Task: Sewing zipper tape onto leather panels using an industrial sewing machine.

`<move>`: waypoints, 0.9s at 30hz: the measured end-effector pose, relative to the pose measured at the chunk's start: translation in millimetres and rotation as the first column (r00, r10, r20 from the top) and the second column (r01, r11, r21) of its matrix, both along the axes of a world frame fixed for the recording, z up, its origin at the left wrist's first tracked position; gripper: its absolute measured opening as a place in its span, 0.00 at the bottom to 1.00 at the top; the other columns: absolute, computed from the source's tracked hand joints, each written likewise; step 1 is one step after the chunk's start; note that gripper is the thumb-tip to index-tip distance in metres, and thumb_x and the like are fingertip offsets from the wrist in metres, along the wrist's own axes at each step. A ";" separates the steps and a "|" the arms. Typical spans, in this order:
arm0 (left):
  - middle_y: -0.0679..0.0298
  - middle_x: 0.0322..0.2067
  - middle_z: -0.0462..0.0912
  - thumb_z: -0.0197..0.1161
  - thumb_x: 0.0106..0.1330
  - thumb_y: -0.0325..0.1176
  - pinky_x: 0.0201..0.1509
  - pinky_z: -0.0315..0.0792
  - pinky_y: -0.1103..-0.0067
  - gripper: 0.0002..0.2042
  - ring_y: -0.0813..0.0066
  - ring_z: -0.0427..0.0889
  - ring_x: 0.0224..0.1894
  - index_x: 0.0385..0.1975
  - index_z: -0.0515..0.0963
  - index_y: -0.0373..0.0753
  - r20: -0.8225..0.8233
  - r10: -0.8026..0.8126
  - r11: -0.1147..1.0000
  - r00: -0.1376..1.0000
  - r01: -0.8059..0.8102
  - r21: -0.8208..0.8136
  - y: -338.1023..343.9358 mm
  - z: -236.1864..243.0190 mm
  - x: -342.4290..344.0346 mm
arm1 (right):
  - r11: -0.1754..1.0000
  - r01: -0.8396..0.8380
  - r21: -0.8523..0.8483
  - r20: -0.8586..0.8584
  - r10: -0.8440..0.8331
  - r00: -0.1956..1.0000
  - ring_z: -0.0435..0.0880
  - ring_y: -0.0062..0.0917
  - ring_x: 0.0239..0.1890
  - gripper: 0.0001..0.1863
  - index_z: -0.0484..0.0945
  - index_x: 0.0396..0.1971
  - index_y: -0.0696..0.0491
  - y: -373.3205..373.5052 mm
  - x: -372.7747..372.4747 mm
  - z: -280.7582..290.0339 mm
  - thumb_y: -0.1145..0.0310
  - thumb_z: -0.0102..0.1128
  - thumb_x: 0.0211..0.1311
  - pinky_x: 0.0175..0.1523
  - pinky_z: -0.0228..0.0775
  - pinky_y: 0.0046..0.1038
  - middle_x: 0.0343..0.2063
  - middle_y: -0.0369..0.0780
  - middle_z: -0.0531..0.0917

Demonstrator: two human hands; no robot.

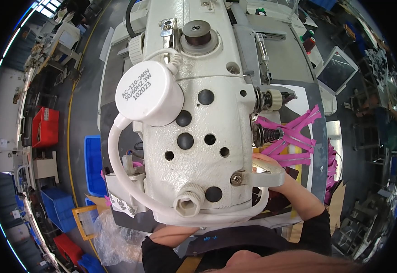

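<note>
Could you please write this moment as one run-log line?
Left hand: hidden behind white metal sewing machine; Right hand: partly hidden, near crossed pink fabric strips; Grips: unseen; On machine: white round cabled housing

- My right hand is mostly hidden behind the white enamelled sewing machine head; part of it shows beside the crossed bright-pink fabric straps. Can't tell if it's gripping.
- Left hand fully blocked by the machine; only my bare left forearm shows, black sleeve pushed up.
- White round plastic housing sits on the machine's left side, thick white cable looping down and round the near end.
- Grey metal bobbin with dark thread up top.
- Coil-spring tension knob sticks out right, overlapping the straps in view.
- Blue plastic bin left, crumpled clear plastic bag lower left.
- White-framed dark-screen panel upper right.
</note>
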State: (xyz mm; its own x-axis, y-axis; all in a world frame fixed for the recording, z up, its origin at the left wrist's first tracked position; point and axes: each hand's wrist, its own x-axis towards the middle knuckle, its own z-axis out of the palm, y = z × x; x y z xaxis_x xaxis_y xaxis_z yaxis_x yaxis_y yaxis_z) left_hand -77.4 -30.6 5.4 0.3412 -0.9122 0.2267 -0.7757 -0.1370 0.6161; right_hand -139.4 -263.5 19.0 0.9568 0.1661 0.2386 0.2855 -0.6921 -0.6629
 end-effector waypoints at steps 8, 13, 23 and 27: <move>0.36 0.61 0.63 0.67 0.56 0.23 0.66 0.62 0.60 0.25 0.39 0.64 0.64 0.54 0.71 0.24 0.001 0.008 1.000 1.000 -0.008 -0.009 1.2 1.0 -0.1 | 0.992 0.008 0.127 -0.119 0.007 0.993 0.77 0.33 0.57 0.19 0.78 0.45 0.61 2.5 0.6 -4.2 0.73 0.57 0.51 0.62 0.68 0.35 0.54 0.42 0.79; 0.36 0.61 0.63 0.66 0.56 0.23 0.66 0.62 0.60 0.25 0.39 0.64 0.64 0.54 0.71 0.24 -0.002 0.007 1.000 1.000 -0.007 -0.008 1.9 2.2 0.2 | 0.994 0.013 -0.108 0.027 -0.010 1.000 0.77 0.33 0.57 0.18 0.79 0.45 0.60 1.0 0.2 2.9 0.72 0.57 0.51 0.62 0.68 0.36 0.53 0.42 0.79; 0.35 0.62 0.61 0.67 0.55 0.23 0.67 0.60 0.59 0.24 0.38 0.63 0.65 0.53 0.71 0.24 -0.055 -0.015 1.000 0.998 0.015 0.004 4.6 -4.3 -2.1 | 1.000 0.008 -0.027 0.005 -0.007 1.000 0.76 0.33 0.57 0.21 0.77 0.49 0.59 2.2 -1.4 2.8 0.72 0.56 0.53 0.61 0.69 0.35 0.52 0.42 0.79; 0.35 0.62 0.60 0.67 0.55 0.23 0.68 0.59 0.59 0.24 0.38 0.62 0.65 0.53 0.72 0.24 -0.076 -0.017 1.000 0.997 0.017 -0.002 7.2 -9.3 -3.0 | 0.992 -0.002 -0.125 0.051 0.009 0.999 0.76 0.33 0.58 0.22 0.76 0.50 0.59 0.9 -1.7 1.0 0.72 0.56 0.53 0.62 0.68 0.36 0.53 0.42 0.79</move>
